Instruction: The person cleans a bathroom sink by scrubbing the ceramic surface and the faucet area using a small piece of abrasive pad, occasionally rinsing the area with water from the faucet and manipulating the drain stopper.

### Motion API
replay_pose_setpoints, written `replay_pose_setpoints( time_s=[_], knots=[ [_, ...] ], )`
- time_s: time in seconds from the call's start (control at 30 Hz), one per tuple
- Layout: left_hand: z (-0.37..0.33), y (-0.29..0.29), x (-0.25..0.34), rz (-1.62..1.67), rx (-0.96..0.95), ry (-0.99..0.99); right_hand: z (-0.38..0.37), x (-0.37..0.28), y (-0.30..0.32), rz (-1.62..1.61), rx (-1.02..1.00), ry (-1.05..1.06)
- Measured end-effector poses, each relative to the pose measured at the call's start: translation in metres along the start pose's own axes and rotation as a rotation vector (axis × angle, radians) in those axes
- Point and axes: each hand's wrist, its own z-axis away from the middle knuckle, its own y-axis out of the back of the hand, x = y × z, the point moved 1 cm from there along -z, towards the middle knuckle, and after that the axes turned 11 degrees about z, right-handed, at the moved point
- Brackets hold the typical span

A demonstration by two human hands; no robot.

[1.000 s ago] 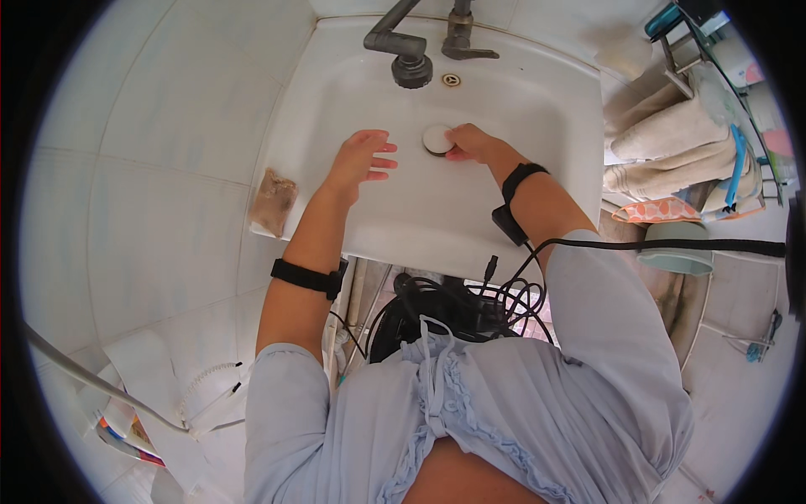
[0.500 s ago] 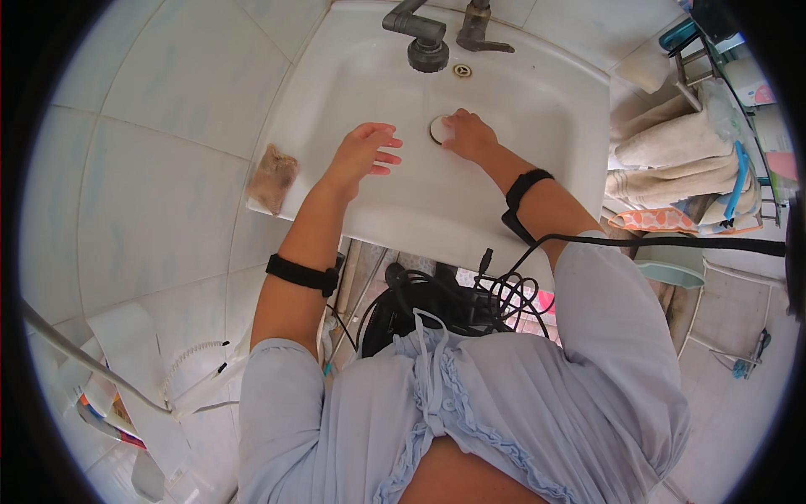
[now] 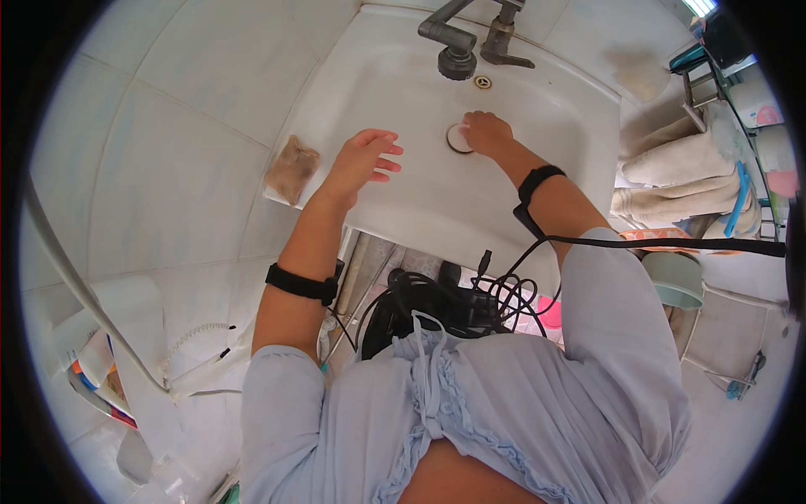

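My right hand [image 3: 485, 133] curled onto one white round plug [image 3: 457, 138] in the sink [image 3: 537, 109] basin, fingertips touching it. My left hand [image 3: 363, 160] hovered open, empty, fingers spread. One brown sponge [image 3: 291, 167] sat just left of it; one tap [image 3: 457, 50] beyond both hands.

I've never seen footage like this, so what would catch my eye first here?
Two bare hands over a white sink: the right hand presses a small white round thing at the drain, the left hand hovers open above the basin. A grey tap stands behind, and a brown sponge lies on the sink's left rim.
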Motion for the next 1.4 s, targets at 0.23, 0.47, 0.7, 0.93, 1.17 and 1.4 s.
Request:
replay_pose_setpoints(
  time_s=[0.23, 0.47, 0.7, 0.93, 1.17, 1.4],
  knots=[
    [0.006, 0.009, -0.006, 0.021, 0.009, 0.015, 0.008, -0.008, 0.032, -0.072, -0.565, 0.086],
    [0.004, 0.002, -0.006, 0.023, -0.032, 0.011, 0.003, 0.006, -0.010, 0.073, 0.117, 0.411],
    [0.010, 0.014, -0.013, 0.049, -0.005, 0.011, -0.007, 0.001, -0.003, 0.089, -0.044, 0.334],
    [0.010, 0.018, -0.016, 0.024, 0.018, -0.009, -0.008, 0.002, 0.002, 0.164, -0.042, 0.355],
    [0.008, 0.022, -0.026, 0.050, 0.037, 0.009, -0.010, -0.021, 0.010, 0.368, -0.146, 0.281],
    [0.008, 0.025, -0.031, 0.050, 0.038, -0.002, -0.012, -0.032, 0.004, 0.205, -0.124, 0.089]
  ],
)
